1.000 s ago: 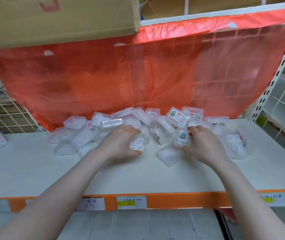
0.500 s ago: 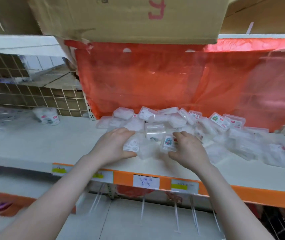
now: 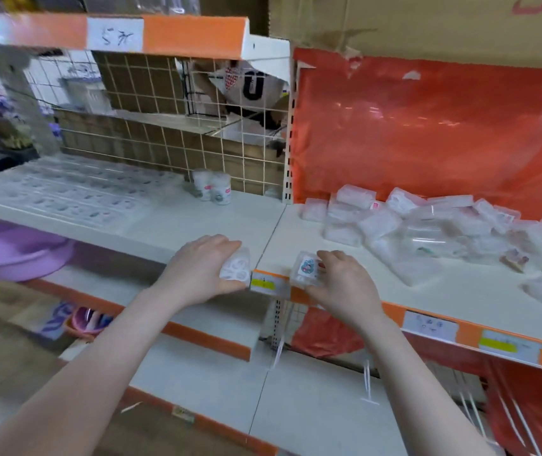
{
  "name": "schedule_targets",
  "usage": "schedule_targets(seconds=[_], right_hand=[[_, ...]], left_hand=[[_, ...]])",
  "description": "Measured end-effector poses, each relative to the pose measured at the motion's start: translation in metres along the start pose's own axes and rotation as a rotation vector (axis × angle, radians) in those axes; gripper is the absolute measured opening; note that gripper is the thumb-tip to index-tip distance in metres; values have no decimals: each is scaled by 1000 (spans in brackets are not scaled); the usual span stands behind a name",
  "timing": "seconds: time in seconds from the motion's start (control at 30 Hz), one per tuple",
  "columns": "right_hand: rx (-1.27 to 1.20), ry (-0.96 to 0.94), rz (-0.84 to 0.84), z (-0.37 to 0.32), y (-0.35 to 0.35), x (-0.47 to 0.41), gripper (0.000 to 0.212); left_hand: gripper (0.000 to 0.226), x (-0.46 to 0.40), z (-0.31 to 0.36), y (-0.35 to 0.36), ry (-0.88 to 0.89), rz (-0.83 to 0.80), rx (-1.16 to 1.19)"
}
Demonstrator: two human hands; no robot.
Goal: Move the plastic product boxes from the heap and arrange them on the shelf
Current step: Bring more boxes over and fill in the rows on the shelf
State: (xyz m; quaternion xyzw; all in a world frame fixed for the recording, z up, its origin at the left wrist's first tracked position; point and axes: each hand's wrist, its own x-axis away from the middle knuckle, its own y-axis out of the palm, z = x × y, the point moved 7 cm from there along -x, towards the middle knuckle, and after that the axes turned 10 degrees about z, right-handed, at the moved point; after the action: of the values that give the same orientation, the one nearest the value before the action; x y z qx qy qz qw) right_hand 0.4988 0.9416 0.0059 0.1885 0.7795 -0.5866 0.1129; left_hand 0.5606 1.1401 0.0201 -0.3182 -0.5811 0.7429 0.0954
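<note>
Two hands at shelf [image 3: 197, 222] front edge | left hand [image 3: 202, 269] grips clear box [image 3: 237, 266]; right hand [image 3: 342, 284] pinches stickered box [image 3: 307, 269]

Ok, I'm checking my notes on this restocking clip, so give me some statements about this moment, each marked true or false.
1. Each hand holds a plastic box: left hand a clear box, right hand a sticker box. True.
2. The heap lies before wire mesh. False: before the red sheet.
3. A purple basin sits lower left. True.
4. The left shelf section holds nothing. False: rows of boxes lie there.
</note>
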Motion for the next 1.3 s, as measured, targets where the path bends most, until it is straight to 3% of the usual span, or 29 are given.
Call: schedule_targets(seconds=[0.37, 0.6, 0.77, 0.93, 1.3], right_hand=[[-70, -95, 7, -123, 82, -73, 45], [-152, -114, -22, -201, 143, -142, 47], [-205, -165, -23, -253, 172, -188, 51], [-195, -199, -66, -298, 200, -218, 34], [-105, -70, -109, -403, 256, -248, 43]], left_hand=[[74, 15, -150, -15, -170, 57, -48], [73, -3, -268, -29, -252, -12, -107], [74, -15, -335, -45, -300, 27, -123], [76, -14, -392, -54, -351, 69, -104], [74, 9, -533, -66, -287, 61, -101]])
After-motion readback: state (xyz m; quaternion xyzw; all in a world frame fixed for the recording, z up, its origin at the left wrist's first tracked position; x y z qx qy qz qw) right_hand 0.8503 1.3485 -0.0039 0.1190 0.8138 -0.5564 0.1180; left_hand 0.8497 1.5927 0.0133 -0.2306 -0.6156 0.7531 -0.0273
